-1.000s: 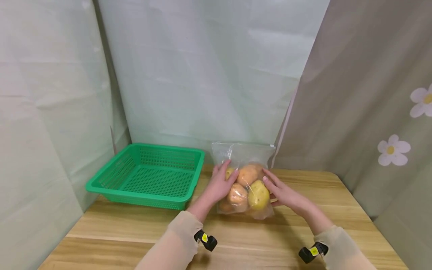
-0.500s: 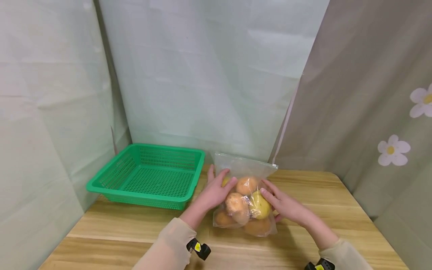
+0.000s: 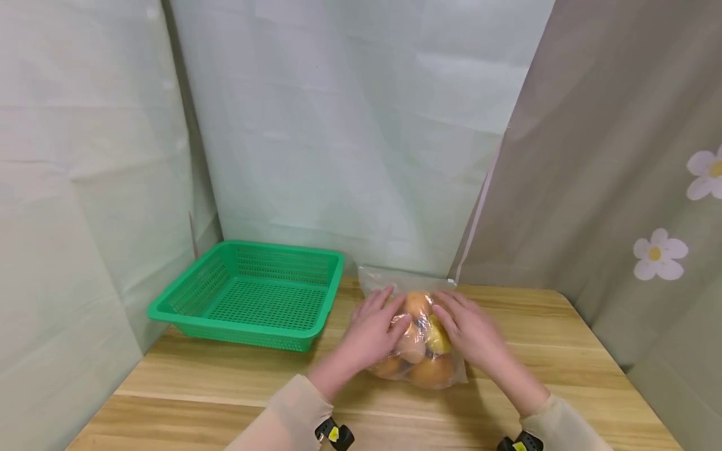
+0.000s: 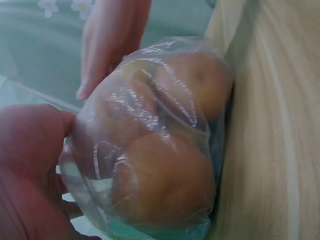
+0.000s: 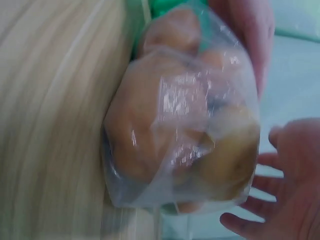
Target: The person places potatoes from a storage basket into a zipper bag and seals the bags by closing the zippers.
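Observation:
A clear zip-top bag [image 3: 414, 319] lies on the wooden table, filled with several potato-like vegetables [image 3: 431, 371], orange-brown ones and a yellow one. My left hand [image 3: 369, 332] rests on the bag's left side with spread fingers. On the opposite side my right hand [image 3: 474, 329] touches it with loosely extended fingers. In the left wrist view, the left hand [image 4: 32, 160] is right at the plastic, thumb and fingers uncurled. The right wrist view has the right hand [image 5: 295, 185] beside the bag [image 5: 180, 115], fingers apart. The bag's zip edge points away from me.
A green plastic basket [image 3: 304, 335] with slotted walls stands left of the bag, nothing in it. Pale curtains [image 3: 350, 138] hang close behind the table [image 3: 536, 351], with a grey-brown flowered one [image 3: 592, 156] on the right.
The bag has come down from a tilted, upright pose to lie on the table, its zip edge lower. Both hands have shifted from its sides onto its top, and their fingers have loosened.

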Motion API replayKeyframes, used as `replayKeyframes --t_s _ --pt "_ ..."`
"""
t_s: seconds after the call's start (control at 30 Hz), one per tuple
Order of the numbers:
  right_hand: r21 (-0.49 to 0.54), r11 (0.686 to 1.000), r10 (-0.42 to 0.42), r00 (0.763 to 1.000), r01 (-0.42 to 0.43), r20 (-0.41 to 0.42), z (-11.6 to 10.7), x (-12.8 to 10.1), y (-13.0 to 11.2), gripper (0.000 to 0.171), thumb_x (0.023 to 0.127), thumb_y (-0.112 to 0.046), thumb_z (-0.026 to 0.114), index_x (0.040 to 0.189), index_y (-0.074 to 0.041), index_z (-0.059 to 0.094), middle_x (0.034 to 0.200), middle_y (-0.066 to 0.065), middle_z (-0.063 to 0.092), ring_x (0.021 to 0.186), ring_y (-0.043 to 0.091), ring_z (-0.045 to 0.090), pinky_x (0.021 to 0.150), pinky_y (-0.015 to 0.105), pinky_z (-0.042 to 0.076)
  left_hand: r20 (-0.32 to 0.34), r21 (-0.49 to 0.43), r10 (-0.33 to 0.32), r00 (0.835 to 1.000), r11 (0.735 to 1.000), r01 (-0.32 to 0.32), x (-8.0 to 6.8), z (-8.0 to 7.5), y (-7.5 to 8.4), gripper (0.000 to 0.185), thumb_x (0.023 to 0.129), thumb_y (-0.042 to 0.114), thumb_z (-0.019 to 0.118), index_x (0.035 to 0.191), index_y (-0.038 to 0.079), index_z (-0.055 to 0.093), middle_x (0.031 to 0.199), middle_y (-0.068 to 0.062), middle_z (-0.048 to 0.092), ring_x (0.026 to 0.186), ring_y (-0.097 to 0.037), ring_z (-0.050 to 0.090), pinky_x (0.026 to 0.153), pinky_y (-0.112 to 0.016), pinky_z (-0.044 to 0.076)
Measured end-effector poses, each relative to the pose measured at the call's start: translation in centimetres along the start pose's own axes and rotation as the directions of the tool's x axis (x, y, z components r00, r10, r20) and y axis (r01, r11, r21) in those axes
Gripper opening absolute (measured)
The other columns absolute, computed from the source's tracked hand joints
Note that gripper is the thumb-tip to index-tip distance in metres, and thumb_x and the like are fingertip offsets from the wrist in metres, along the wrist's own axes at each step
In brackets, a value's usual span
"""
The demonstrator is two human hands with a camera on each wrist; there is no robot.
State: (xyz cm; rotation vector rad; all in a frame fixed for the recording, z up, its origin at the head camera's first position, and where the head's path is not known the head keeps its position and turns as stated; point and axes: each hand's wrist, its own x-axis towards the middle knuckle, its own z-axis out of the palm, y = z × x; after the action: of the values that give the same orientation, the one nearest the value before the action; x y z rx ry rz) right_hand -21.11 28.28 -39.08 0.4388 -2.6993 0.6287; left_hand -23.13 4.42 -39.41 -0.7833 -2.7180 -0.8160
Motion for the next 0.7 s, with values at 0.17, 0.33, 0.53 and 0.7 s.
replayKeyframes --t_s 0.17,0.33,0.53,0.7 --pt "0.071 0.996 -0.051 0.996 0.046 0.076 0.8 0.0 -0.9 0.059 0.12 -0.039 0.049 0.17 -0.009 0.045 0.17 0.022 0.045 0.154 0.051 0.042 0.12 0.072 0.037 0.017 0.079 -0.022 1.0 0.997 0.02 0.1 0.4 0.1 0.055 0.119 0.036 0.04 0.167 0.011 0.049 0.175 -0.017 0.039 0.162 -0.048 0.03 0.123 -0.077 0.028" --pt "0.059 0.998 -0.039 0.993 0.033 0.109 1.4 0.9 -1.0 0.06 0.121 -0.038 0.046 0.172 -0.007 0.038 0.173 0.023 0.04 0.157 0.05 0.038 0.124 0.069 0.034 0.02 0.107 -0.065 0.998 0.992 0.063 1.1 0.6 -0.3 0.056 0.117 0.034 0.036 0.168 0.013 0.048 0.174 -0.014 0.042 0.161 -0.045 0.033 0.123 -0.076 0.029" --pt "0.055 0.998 -0.026 0.991 0.019 0.128 1.9 2.0 -1.4 0.062 0.121 -0.038 0.045 0.173 -0.007 0.035 0.174 0.024 0.037 0.157 0.051 0.037 0.124 0.069 0.032 -0.051 0.178 -0.056 0.997 0.982 0.065 1.9 0.7 -0.3 0.054 0.115 0.027 0.046 0.167 0.013 0.049 0.174 -0.014 0.042 0.16 -0.043 0.037 0.124 -0.073 0.03" --pt "0.064 0.997 -0.053 0.991 0.045 0.125 1.8 2.2 -1.6 0.061 0.12 -0.035 0.046 0.171 -0.003 0.037 0.172 0.027 0.038 0.156 0.051 0.039 0.125 0.069 0.031 -0.047 0.22 -0.002 0.999 0.975 0.013 1.6 0.8 0.3 0.054 0.116 0.031 0.05 0.166 0.012 0.05 0.171 -0.012 0.047 0.158 -0.041 0.041 0.123 -0.072 0.033"
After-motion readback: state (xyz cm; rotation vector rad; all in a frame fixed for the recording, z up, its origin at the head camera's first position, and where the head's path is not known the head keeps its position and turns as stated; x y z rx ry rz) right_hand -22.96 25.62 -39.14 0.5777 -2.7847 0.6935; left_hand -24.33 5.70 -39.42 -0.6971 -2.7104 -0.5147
